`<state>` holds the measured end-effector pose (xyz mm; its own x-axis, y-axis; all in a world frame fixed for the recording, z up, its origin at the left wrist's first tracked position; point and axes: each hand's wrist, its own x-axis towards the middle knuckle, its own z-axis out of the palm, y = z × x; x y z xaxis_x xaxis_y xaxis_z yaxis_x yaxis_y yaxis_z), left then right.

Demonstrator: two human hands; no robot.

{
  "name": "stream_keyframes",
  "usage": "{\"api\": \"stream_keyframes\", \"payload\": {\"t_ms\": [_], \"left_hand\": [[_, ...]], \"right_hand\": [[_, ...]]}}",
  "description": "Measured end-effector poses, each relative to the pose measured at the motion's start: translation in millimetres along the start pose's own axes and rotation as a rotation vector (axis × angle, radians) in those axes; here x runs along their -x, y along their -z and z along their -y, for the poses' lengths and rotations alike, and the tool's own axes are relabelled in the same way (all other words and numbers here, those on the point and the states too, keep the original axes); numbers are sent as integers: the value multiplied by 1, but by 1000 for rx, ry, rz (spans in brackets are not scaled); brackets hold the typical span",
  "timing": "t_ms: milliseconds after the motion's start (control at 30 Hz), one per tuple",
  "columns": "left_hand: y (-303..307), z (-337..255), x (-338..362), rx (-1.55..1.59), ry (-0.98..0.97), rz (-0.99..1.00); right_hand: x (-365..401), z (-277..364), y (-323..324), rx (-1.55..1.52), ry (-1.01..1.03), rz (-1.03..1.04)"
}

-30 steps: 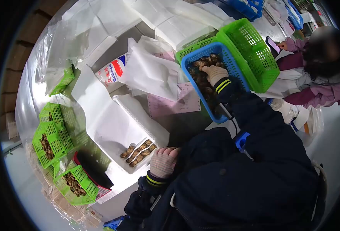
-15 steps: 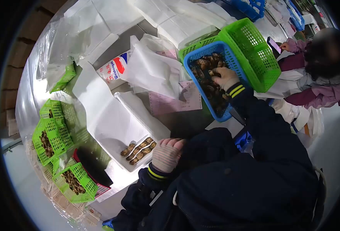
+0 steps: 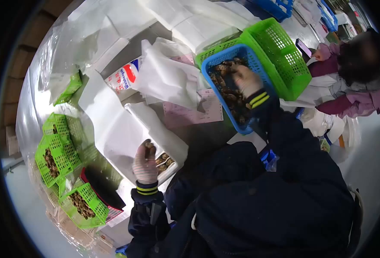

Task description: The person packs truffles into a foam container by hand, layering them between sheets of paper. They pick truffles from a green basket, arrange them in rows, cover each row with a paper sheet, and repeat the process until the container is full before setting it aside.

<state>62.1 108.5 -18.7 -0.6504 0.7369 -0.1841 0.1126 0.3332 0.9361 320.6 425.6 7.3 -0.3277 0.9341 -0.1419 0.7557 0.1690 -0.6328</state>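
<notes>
My left hand [image 3: 145, 165], in a light striped glove, is over the front end of a white foam box [image 3: 179, 148], its fingers closed round a small brown lump at the fingertips. Beside it in the box, brown lumps [image 3: 163, 162] lie in rows with white strips between them; the hand covers part of them. My right hand [image 3: 247, 81] is over the blue basket [image 3: 207, 71], smeared by motion, and I cannot make out whether it holds anything. Dark brown lumps [image 3: 232, 96] fill much of that basket.
Green baskets [image 3: 280, 56] stand behind the blue one. More green baskets [image 3: 63, 157] with brown lumps are at the left. A printed bag [image 3: 125, 77], white sheets [image 3: 162, 81] and pink paper [image 3: 194, 112] lie mid-table. A person [image 3: 349, 86] at the right holds a phone [image 3: 302, 47].
My left hand has moved left from the box's right edge to over its rows, and now has a brown lump in its fingers. My right hand has shifted slightly up and left within the blue basket.
</notes>
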Motion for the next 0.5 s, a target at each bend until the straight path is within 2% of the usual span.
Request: {"api": "stream_keyframes", "payload": {"t_ms": [33,67,100,167,200,267,367,500], "left_hand": [[18,17,2,-231,-80,-71],[24,5,4,-449,-131,-33],[29,-9,5,-682,-159,3],[29,-6,4,-1001,-15,237],[30,4,10,-1013,-142,169],[34,24,17,-1067,-104,246],[50,50,35,-910,-245,58],[78,46,56,-897,-186,41]], "right_hand": [[-29,-33,-4,289,-26,-29],[-48,-70,-14,395,86,-113],[-64,-82,-19,440,-49,-31],[-71,-72,-22,453,44,101],[-81,-80,-33,465,-40,154],[-95,-99,-38,509,34,200],[-74,-71,-24,636,-61,188],[-73,-57,-32,778,-250,180]]}}
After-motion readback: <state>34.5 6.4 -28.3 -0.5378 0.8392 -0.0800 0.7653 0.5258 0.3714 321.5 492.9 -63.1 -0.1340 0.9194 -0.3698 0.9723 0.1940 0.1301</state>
